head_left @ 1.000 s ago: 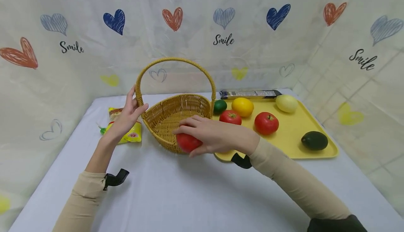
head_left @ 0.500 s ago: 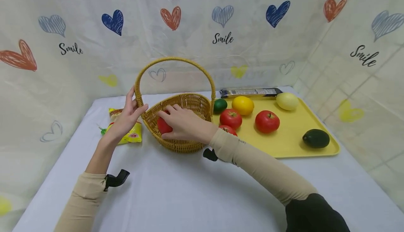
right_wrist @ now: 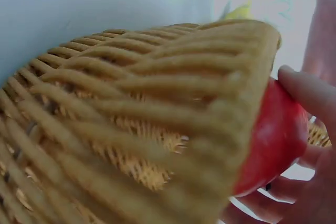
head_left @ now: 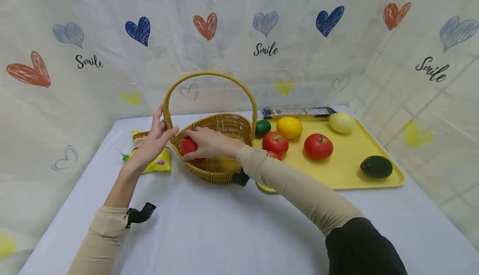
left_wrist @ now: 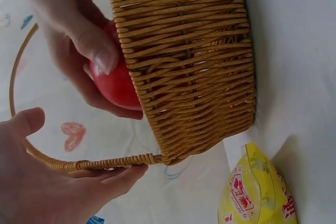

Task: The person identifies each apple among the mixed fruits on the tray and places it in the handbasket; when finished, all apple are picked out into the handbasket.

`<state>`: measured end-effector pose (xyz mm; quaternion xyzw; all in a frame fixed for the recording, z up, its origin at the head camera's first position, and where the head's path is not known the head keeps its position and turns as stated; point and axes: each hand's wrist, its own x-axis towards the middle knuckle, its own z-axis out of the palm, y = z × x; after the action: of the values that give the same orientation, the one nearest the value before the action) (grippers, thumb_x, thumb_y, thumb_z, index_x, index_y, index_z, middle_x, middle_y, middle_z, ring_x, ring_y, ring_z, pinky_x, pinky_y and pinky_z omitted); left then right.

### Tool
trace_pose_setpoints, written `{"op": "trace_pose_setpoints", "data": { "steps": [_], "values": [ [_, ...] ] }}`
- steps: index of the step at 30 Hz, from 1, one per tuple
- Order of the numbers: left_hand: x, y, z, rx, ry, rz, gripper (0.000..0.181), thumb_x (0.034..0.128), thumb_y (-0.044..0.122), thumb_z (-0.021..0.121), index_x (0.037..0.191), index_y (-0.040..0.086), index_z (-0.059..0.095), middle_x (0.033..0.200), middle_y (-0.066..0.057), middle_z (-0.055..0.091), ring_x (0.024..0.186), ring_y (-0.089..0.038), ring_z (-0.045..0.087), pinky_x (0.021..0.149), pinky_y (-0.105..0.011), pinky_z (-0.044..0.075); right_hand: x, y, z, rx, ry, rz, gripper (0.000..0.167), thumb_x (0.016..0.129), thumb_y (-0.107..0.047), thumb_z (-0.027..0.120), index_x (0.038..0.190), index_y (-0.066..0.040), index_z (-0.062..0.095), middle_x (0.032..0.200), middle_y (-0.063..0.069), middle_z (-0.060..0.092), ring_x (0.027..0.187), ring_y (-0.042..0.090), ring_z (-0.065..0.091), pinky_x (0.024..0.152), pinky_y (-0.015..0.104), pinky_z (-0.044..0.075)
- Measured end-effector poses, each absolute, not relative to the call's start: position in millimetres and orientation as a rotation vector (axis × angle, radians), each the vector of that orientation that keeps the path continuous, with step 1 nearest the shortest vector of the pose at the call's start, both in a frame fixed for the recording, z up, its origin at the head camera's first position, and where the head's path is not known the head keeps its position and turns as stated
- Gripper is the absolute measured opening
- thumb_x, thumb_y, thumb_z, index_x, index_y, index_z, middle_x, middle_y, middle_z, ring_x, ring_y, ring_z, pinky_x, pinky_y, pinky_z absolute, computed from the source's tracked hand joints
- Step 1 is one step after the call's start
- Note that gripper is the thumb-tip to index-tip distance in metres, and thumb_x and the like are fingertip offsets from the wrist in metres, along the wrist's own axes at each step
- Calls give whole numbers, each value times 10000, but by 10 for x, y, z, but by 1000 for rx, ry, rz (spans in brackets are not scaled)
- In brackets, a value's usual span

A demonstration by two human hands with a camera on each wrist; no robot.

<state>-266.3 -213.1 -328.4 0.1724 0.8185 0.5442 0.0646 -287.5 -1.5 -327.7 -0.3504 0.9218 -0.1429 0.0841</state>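
Gripped by the right hand (head_left: pixel 211 143) is a red fruit (head_left: pixel 188 146), with the thumb and fingers curled round it. It is held in the basket (head_left: pixel 217 178), close to the left wall. In the left wrist view, the red fruit is seen above the rim, and its low part is hidden by the woven wall. Whether the basket's floor is touched by it cannot be told.

The left side of the basket is touched by the left hand (head_left: pixel 151 142). The handle (head_left: pixel 209 74) is met there by the fingers, and the thumb is spread apart from them.

Just left of the basket, a yellow bag (head_left: pixel 160 161) is partly hidden by the left arm. Right of the basket, a yellow tray (head_left: pixel 337 177) is seen. On it, nearest the basket, are placed a green fruit (head_left: pixel 262 128) and a tomato (head_left: pixel 275 143), and one more red thing (head_left: pixel 274 155) is mostly covered by the right sleeve (head_left: pixel 292 181). A bit farther from the basket are set a yellow fruit (head_left: pixel 289 128) and an apple (head_left: pixel 318 146). Well apart from the basket are seen a pale fruit (head_left: pixel 341 122) and a dark fruit (head_left: pixel 376 166). Under the basket, a white cloth (head_left: pixel 209 229) is spread.
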Motion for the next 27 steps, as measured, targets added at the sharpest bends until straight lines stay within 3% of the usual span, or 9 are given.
{"op": "trace_pose_setpoints", "data": {
  "steps": [6,12,15,18,21,27],
  "values": [
    [-2663,-2123,-3277,519,2475,1661,892,1066,429,496,1592,399,-224,1729,-148,139,1603,-350,132,1239,-713,129,-3000,-4,-3353,-1000,2657,-479,659,947,-490,693,1472,-157,475,1281,49,601,1083,172,599,882,281,557],
    [-2657,-2114,-3291,511,2497,1642,902,1061,441,501,1592,398,-226,1731,-155,125,1606,-349,127,1239,-714,126,-3032,-69,-3432,-991,2672,-354,608,949,-444,707,1460,-202,481,1324,59,588,1110,181,591,875,296,559],
    [-2659,-2111,-3307,512,2503,1636,903,1060,448,503,1591,405,-227,1735,-152,99,1611,-346,106,1239,-714,125,-3006,-90,-3434,-955,2685,-325,653,953,-444,705,1504,-214,442,1485,104,484,1250,229,536,952,353,566],
    [-2670,-2109,-3312,507,2511,1632,909,1057,460,504,1591,403,-229,1739,-138,89,1617,-325,80,1238,-716,119,-2972,-91,-3425,-947,2684,-329,694,961,-422,702,1545,-217,389,1643,136,268,1406,284,399,1040,420,543],
    [-2672,-2112,-3305,514,2513,1636,914,1058,458,505,1594,392,-232,1738,-138,93,1619,-320,71,1237,-720,114,-2966,-81,-3425,-969,2658,-327,745,968,-385,702,1585,-220,319,1704,142,99,1496,320,281,1112,462,499],
    [-2686,-2100,-3310,524,2500,1645,907,1063,446,499,1593,389,-235,1734,-160,94,1616,-342,76,1233,-723,120,-2973,-1,-3431,-1079,2593,-262,796,997,-387,660,1635,-233,209,1715,104,141,1563,314,218,1212,485,396]
  ]
}}
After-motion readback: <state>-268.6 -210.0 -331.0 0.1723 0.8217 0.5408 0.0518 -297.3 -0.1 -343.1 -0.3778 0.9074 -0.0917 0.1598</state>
